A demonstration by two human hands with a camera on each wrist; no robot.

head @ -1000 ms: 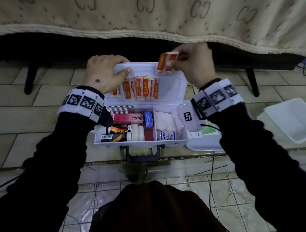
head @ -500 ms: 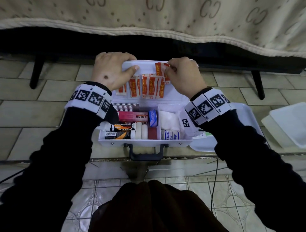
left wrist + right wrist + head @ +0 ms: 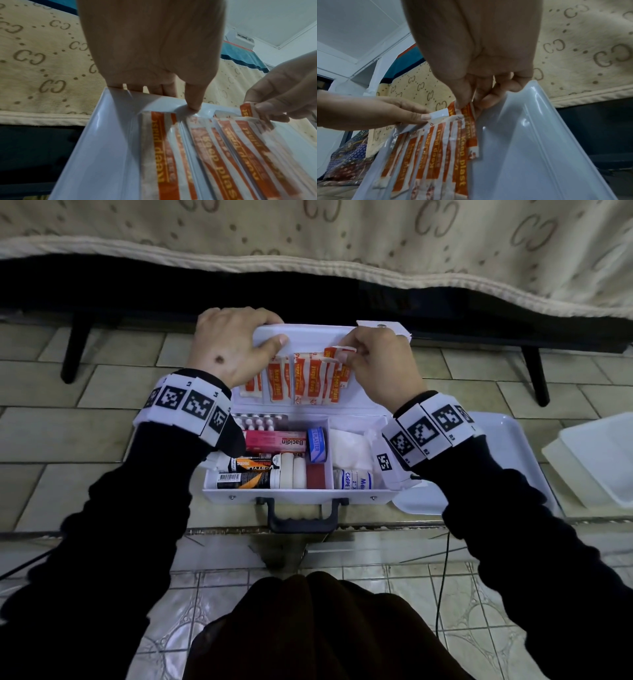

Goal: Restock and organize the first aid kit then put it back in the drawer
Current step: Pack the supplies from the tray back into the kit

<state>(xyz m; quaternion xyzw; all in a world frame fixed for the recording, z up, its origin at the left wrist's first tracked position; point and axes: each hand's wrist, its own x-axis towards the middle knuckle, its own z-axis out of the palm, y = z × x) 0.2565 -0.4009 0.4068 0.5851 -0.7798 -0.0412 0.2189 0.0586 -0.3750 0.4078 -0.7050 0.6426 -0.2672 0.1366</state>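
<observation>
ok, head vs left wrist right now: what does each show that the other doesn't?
Head only: the kit's lower tray with the Bacidin box, blister pack, plaster roll, carry handle, and a white tray beside the kit.

Left wrist only: the "Keep plast" print up close and a wall air conditioner.

Both: left hand gripping the open lid, right hand pinching a plaster strip into the lid pocket beside the other strips.

Lower ends of plasters (image 3: pixel 214 155) past frame edge, print blurred.
</observation>
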